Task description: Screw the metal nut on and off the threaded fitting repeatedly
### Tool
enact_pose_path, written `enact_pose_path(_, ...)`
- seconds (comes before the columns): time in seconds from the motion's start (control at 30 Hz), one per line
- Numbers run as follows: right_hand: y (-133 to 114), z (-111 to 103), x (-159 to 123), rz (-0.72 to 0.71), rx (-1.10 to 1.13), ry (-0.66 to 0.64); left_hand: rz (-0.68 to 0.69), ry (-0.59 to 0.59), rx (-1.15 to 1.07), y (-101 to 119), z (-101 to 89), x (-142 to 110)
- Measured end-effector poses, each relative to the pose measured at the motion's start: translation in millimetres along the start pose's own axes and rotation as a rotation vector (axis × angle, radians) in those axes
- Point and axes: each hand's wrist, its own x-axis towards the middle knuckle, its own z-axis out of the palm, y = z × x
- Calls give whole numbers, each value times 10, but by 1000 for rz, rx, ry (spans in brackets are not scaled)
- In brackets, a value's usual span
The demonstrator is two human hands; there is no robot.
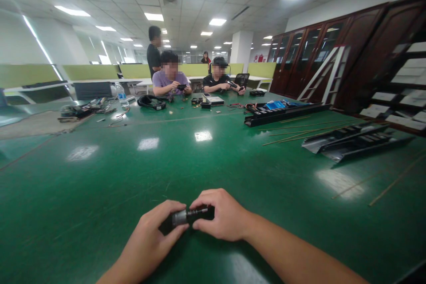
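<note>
"What are the hands doing nearest the camera?"

"The left hand (151, 230) is gripping the silver end of a cylindrical device (179, 218) between thumb and fingers, and the right hand (221, 219) is grasping its black end the same way. The device is lying crosswise between them, over the green table (133, 177)."

"And past the device?"

"Beyond it to the right, thin rods (289, 139) are lying across the tabletop, and dark channels (353, 142) are resting near them. Farther beyond it, still on the right, a long black tray (279, 113) is holding blue pieces (275, 105)."

"What is showing beyond the device on the left?"

"A black headset (151, 103) is resting on the table, and a clear bottle (123, 101) is standing just left of that, both well apart from the device."

"Who is sitting farther off?"

"Across the table from the device, a person in purple (169, 77) is holding a small black object (181, 87). A person in black (214, 80) is sitting alongside, handling something too small to tell. Far to the device's right, a stepladder (336, 75) is standing before dark wooden cabinets (308, 49)."
</note>
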Motion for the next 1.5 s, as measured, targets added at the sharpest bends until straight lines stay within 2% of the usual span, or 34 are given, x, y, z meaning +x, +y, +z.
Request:
enact_pose_path(0.23, -8, 11, -8, 7, 5, -1, -23, -27, -2, 8, -2, -24)
enact_pose_path(0.7, -17, -1, 0, -11, -14, 20, -20, -10, -2, 24, -2, -15)
enact_pose_path(1.5, -6, -6, 7, 71, -36, 16, -19, 31, 34, 2, -19, -25)
